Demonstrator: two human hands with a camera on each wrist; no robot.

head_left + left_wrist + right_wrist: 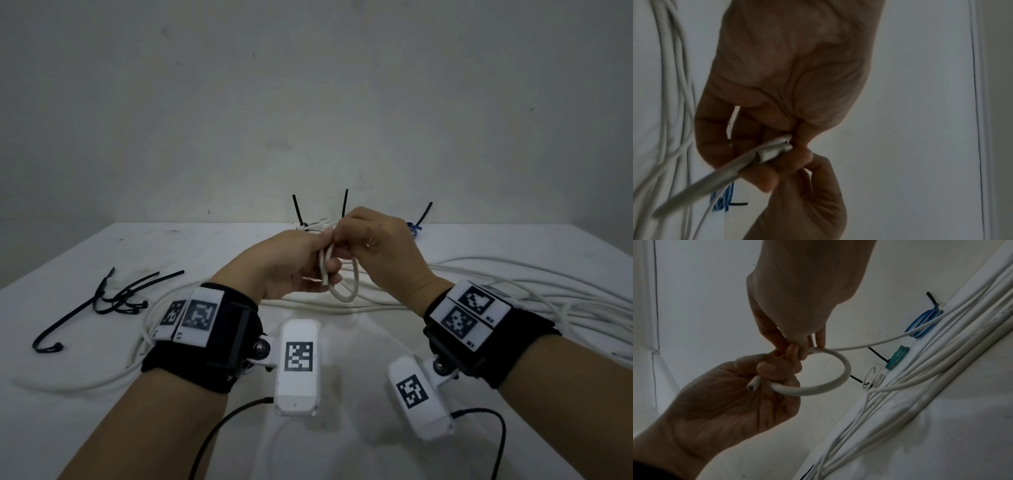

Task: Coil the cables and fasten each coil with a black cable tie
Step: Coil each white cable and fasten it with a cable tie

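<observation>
Above the middle of the table, both hands meet on one thick white cable [345, 299], bent into a single small loop [840, 381]. My left hand [325, 270] grips the loop where it crosses, with the cut cable end [753, 385] sticking out below the thumb. My right hand [342, 240] comes from above and pinches the same cable at the top of the loop [813, 350]. In the left wrist view the cable [774, 151] runs between the left fingers [760, 178]. Several loose black cable ties [102, 294] lie on the left.
Tied coils stand along the table's far edge: a blue one [923, 324], a teal one [898, 356] and a small white one [873, 378], each with a black tie tail sticking up. Long loose white cables [513, 284] spread over the white cloth [445, 438] to the right and left.
</observation>
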